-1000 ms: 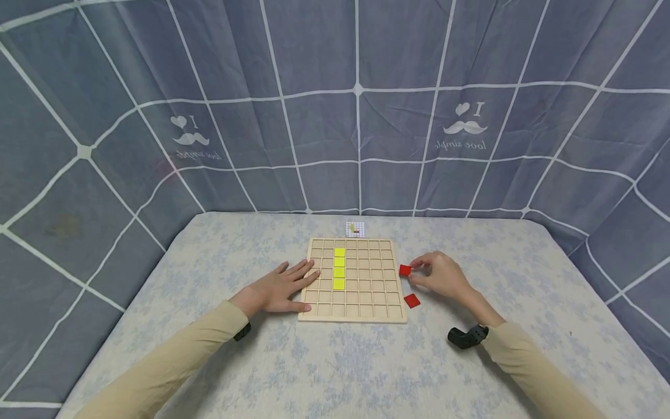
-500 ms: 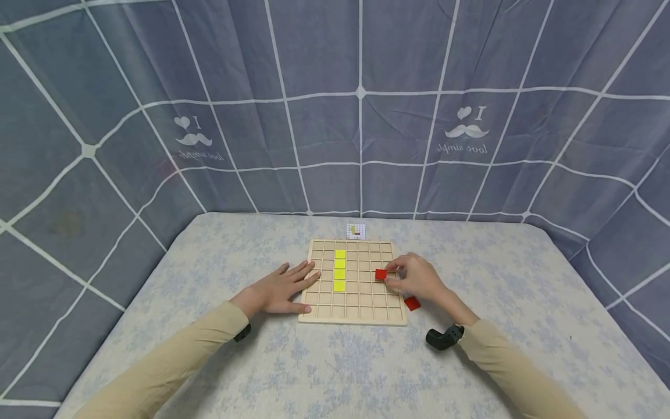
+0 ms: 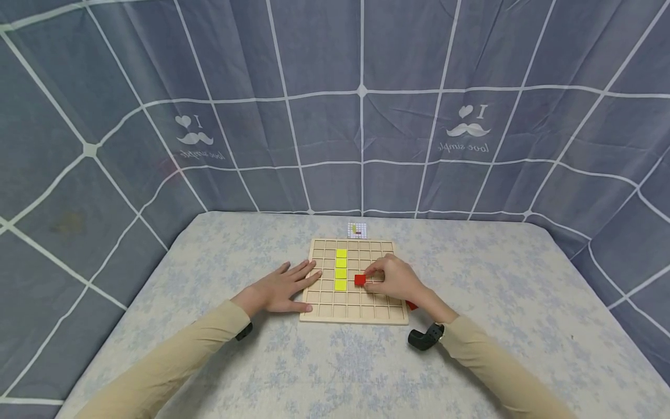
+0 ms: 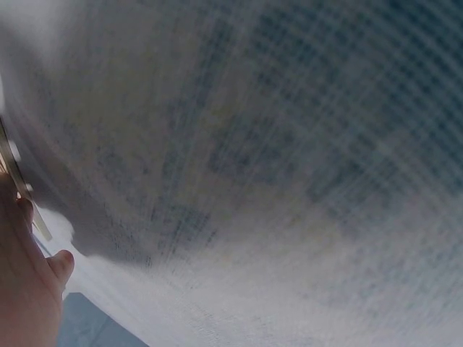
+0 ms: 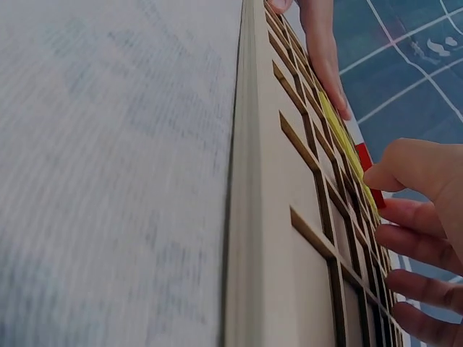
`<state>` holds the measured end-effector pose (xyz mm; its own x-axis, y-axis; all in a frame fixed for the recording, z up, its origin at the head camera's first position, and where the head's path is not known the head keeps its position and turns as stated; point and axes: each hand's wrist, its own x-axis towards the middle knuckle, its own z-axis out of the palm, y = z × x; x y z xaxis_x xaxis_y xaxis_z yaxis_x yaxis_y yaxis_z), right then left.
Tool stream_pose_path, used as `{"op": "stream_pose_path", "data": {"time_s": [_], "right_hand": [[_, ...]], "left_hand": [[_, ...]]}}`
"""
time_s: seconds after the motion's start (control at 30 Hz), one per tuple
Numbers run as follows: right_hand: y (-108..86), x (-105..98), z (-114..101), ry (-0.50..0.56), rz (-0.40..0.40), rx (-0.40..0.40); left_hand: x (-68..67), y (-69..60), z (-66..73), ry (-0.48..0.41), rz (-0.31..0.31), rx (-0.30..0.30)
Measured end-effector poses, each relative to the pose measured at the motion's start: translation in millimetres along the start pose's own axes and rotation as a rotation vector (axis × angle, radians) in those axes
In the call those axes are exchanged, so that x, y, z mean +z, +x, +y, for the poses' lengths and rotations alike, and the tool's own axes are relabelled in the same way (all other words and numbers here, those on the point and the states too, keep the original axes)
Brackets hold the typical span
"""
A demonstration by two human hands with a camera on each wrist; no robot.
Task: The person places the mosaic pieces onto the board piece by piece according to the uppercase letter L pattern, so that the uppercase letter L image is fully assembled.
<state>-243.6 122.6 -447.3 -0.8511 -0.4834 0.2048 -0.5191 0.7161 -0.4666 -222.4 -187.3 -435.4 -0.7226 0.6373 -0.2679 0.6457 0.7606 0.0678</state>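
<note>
A wooden grid board [image 3: 353,319] lies on the table, with several yellow square tiles [image 3: 341,273] lined up in one column of its cells. My right hand [image 3: 394,280] pinches a red square tile [image 3: 360,280] by its edge over the board, just right of the lowest yellow tile. In the right wrist view the red tile [image 5: 371,176] stands tilted between thumb and fingers. My left hand [image 3: 280,288] rests with spread, straight fingers on the board's left edge. A second red tile [image 3: 412,305] lies beside the board's right edge, partly covered by my right wrist.
A small printed card with a coloured grid [image 3: 357,230] lies behind the board's far edge. The table [image 3: 293,366] wears a pale cloth with blue flowers. Behind it hangs a grey-blue curtain [image 3: 324,134] with white lines.
My right hand has carried the red tile leftward from beside the board's right edge to over its middle. The left hand stays in place, and the yellow tiles have not moved.
</note>
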Motion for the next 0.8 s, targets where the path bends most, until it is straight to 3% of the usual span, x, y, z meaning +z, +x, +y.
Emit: {"op": "stream_pose_path", "data": {"time_s": [0.8], "right_hand": [[2.3, 5, -14, -0.045, -0.058, 0.015]], "left_hand": [[-1.1, -0.4, 2.0, -0.013, -0.010, -0.014]]}}
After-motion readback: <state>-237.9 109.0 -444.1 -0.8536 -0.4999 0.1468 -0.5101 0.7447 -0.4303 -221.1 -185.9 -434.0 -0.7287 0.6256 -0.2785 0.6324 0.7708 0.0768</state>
